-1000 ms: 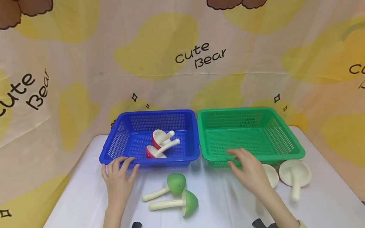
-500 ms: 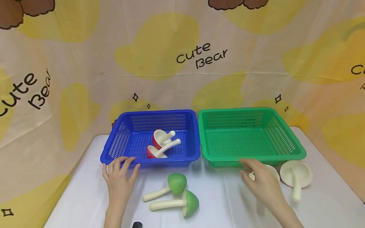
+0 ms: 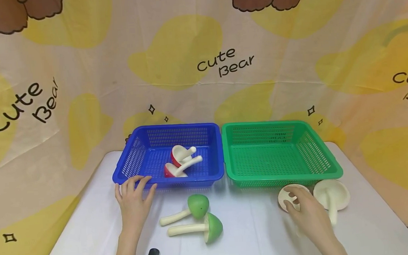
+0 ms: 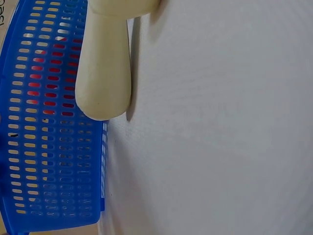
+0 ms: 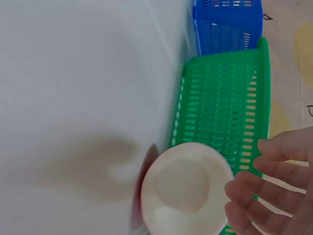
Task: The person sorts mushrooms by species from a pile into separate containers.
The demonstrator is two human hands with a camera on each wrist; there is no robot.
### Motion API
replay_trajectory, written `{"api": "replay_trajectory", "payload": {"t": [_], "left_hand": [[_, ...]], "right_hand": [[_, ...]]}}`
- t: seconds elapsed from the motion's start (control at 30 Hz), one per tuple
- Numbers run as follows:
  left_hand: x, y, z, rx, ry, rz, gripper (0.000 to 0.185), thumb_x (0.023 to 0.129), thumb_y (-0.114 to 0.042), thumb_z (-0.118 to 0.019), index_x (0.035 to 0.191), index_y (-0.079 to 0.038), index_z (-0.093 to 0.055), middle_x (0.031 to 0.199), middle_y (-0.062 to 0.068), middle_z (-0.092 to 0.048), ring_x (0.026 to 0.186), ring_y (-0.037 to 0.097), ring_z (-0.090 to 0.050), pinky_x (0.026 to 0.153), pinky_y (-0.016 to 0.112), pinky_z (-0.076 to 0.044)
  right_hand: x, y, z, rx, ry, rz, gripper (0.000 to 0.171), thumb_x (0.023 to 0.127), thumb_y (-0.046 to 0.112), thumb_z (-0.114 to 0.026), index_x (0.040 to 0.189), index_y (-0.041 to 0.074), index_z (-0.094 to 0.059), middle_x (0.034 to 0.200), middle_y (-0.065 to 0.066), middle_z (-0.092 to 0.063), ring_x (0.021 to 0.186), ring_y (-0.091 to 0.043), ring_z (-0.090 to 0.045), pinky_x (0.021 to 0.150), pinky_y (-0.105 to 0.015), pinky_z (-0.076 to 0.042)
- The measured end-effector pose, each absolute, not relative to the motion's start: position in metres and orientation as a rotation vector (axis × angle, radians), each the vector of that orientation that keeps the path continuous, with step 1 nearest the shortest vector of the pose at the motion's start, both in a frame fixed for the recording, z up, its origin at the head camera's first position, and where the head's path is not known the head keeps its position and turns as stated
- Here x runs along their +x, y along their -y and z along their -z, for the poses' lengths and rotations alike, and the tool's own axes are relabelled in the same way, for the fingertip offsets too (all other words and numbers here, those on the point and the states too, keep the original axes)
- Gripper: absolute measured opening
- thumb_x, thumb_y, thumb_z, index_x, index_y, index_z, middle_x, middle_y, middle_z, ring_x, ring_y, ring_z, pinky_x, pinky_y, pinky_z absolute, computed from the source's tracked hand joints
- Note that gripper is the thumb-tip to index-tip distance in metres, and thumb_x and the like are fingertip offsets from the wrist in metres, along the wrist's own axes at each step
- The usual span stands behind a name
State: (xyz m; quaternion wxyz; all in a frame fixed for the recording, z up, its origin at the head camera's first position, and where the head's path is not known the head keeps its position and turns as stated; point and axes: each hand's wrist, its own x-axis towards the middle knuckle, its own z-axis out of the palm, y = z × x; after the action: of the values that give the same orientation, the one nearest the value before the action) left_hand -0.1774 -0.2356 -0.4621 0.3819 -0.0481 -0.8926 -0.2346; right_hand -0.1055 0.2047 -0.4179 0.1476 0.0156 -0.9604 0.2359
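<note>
On the surface [image 3: 253, 226], at the fingertips of the left hand [image 3: 132, 203]: near wall of the left basket [image 3: 140, 180], with a crossed pair of mushrooms [image 3: 179, 162] inside. Just right of that hand, before the same basket: two more mushrooms [image 3: 207, 227] lying side by side, stems toward the hand. Beyond the right hand [image 3: 307, 213]: the right basket [image 3: 282, 175], side against the left one. Under that hand's fingertips, before the right basket: a lone mushroom [image 3: 286, 195]. Just right of the hand: another mushroom [image 3: 333, 195], stem up.
</note>
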Motion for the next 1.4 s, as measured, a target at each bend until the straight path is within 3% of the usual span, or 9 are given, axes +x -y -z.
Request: {"api": "replay_trajectory", "payload": {"t": [0.3, 0.57, 1.0, 1.4], "left_hand": [[-0.177, 0.235, 0.462, -0.126, 2.275, 0.595, 0.027, 0.079, -0.019, -0.078, 0.102, -0.01, -0.07, 0.108, 0.015, -0.06, 0.112, 0.039, -0.048, 0.107, 0.072, -0.014], [-0.178, 0.237, 0.465, -0.127, 2.269, 0.592, 0.027, 0.079, -0.02, -0.078, 0.103, -0.01, -0.07, 0.108, 0.014, -0.06, 0.112, 0.039, -0.048, 0.107, 0.072, -0.013], [-0.178, 0.237, 0.465, -0.132, 2.271, 0.601, 0.027, 0.079, -0.019, -0.078, 0.104, -0.01, -0.069, 0.109, 0.015, -0.059, 0.112, 0.038, -0.046, 0.108, 0.072, -0.012], [-0.179, 0.238, 0.466, -0.126, 2.281, 0.595, 0.027, 0.08, -0.02, -0.078, 0.104, -0.01, -0.069, 0.109, 0.015, -0.059, 0.113, 0.038, -0.046, 0.108, 0.071, -0.012]], "right_hand": [[-0.098, -0.222, 0.427, -0.084, 2.868, -0.68, 0.034, 0.087, 0.017, -0.066, 0.119, 0.008, -0.061, 0.102, -0.01, -0.067, 0.084, -0.025, -0.066, 0.059, -0.036, -0.049], [-0.099, -0.228, 0.433, -0.133, 2.946, -0.69, 0.039, 0.088, 0.019, -0.063, 0.122, 0.002, -0.056, 0.108, -0.021, -0.065, 0.086, -0.032, -0.067, 0.061, -0.044, -0.052], [-0.098, -0.23, 0.439, -0.116, 2.951, -0.696, 0.04, 0.085, 0.017, -0.066, 0.12, 0.001, -0.057, 0.095, -0.017, -0.07, 0.076, -0.022, -0.067, 0.059, -0.037, -0.05], [-0.095, -0.229, 0.439, -0.126, 2.954, -0.718, 0.039, 0.085, 0.014, -0.065, 0.122, 0.001, -0.057, 0.099, -0.017, -0.069, 0.077, -0.021, -0.066, 0.058, -0.036, -0.049]]}}
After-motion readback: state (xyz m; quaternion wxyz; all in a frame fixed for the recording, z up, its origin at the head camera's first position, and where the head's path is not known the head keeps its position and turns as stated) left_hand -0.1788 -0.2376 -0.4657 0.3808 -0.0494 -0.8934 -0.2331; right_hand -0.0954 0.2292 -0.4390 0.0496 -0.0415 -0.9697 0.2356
